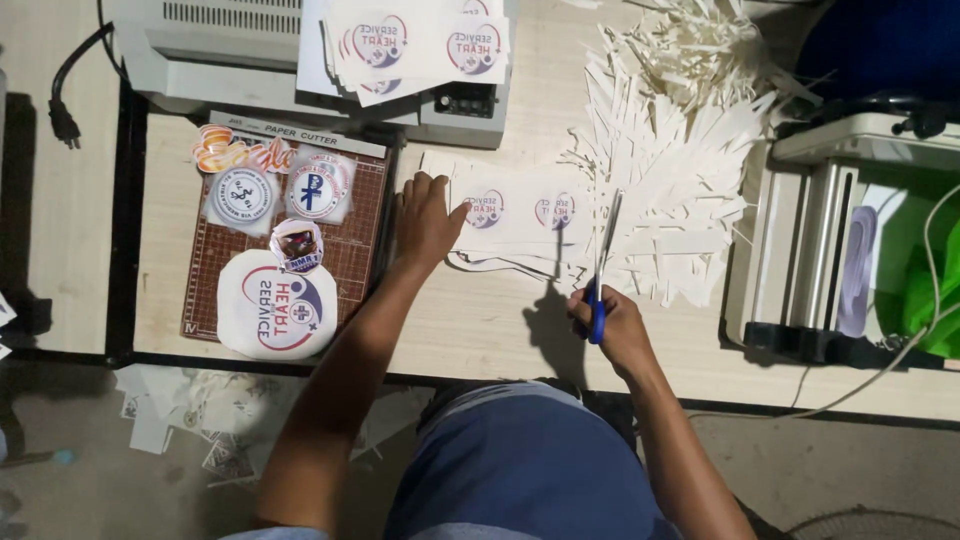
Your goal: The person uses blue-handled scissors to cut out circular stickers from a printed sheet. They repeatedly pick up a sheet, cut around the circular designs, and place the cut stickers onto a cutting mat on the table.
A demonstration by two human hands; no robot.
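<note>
Pale wood desk [480,330], crowded: paper cutter [285,240] with round stickers at left, laminator [300,60] behind, a heap of white offcuts [680,150] at right. Our left hand [428,222] lies flat, fingers spread, pinning the printed sheet [520,212]. Our right hand [612,322] has its fingers closed through the blue handles of the scissors [603,262] — blades upright, tips over the sheet's right edge. Risks, as we judge them: a drifting cut may clip the round emblems; the sheet may slip under light pressure; offcuts — piled close — could snag the blades.
</note>
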